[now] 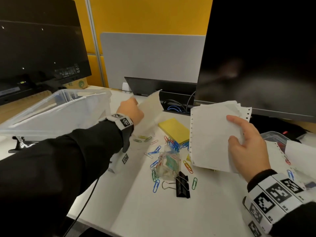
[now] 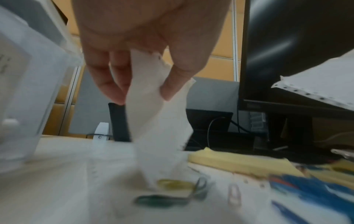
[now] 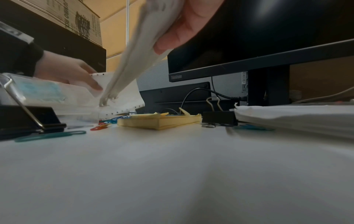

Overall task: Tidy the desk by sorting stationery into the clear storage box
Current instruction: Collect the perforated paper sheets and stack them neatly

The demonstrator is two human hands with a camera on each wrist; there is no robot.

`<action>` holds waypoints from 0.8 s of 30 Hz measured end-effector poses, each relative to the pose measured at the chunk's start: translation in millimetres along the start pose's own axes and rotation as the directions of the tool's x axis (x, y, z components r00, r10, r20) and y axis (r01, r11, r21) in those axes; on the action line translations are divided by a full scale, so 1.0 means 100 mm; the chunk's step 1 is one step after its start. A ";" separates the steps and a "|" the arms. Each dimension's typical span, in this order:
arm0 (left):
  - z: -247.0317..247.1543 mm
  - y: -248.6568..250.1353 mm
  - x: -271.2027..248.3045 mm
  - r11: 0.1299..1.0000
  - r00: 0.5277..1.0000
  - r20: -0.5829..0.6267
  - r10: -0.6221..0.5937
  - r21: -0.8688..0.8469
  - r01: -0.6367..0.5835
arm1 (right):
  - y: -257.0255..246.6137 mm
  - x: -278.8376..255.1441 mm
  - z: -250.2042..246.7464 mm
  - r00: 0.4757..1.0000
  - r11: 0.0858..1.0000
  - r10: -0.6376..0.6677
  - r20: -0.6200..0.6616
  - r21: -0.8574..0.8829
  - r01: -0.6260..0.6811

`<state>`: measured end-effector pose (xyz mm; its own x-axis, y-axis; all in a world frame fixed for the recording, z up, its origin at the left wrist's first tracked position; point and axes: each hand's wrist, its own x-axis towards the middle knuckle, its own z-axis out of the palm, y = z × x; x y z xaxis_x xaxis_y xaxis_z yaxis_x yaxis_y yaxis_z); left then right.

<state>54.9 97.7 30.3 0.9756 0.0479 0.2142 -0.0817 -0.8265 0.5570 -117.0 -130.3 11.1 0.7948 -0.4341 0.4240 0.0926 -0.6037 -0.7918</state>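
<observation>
Beside the clear storage box (image 1: 56, 110) at your left, your left hand (image 1: 130, 111) pinches a single sheet (image 1: 150, 112), its lower edge seemingly brushing the desk (image 1: 153, 211). Your right hand (image 1: 248, 147) grips a paper stack (image 1: 212, 134) upright above scattered paper clips (image 1: 171, 147), near the yellow notepad (image 1: 173, 130).

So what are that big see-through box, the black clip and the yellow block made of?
Storage box: seemingly clear glossy plastic; you see through its walls. Binder clip: probably black-coated metal with shiny wire handles. Yellow pad: matte paper, with stacked sheet edges visible from the right wrist view.
</observation>
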 end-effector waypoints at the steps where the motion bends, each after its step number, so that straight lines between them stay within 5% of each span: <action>1: -0.04 0.04 0.03 0.998 1.000 -0.025 -0.012 -0.059 0.010 | -0.01 0.00 -0.01 1.000 1.000 0.000 0.003 -0.002 0.000; 5: -0.11 0.08 0.08 0.987 0.997 -0.027 -0.073 -0.143 0.069 | -0.03 -0.01 -0.01 1.000 1.000 -0.011 0.003 0.003 0.011; 12: 0.16 -0.12 0.05 0.978 0.962 0.215 -0.169 0.155 0.138 | -0.05 -0.02 -0.01 1.000 1.000 0.010 0.007 0.018 -0.010; 20: 0.23 -0.13 0.25 0.983 0.980 0.131 -0.151 0.129 0.134 | -0.04 -0.01 -0.01 1.000 1.000 -0.001 0.009 -0.018 0.001; 24: 0.32 -0.17 0.29 0.941 0.949 0.268 -0.167 0.331 0.072 | -0.04 -0.01 0.00 1.000 1.000 0.012 0.008 -0.010 -0.012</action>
<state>90.9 94.7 1.3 0.9939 0.0334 -0.1048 0.0611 -0.9599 0.2737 -117.9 -127.7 14.0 0.8007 -0.4357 0.4111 0.0775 -0.6051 -0.7924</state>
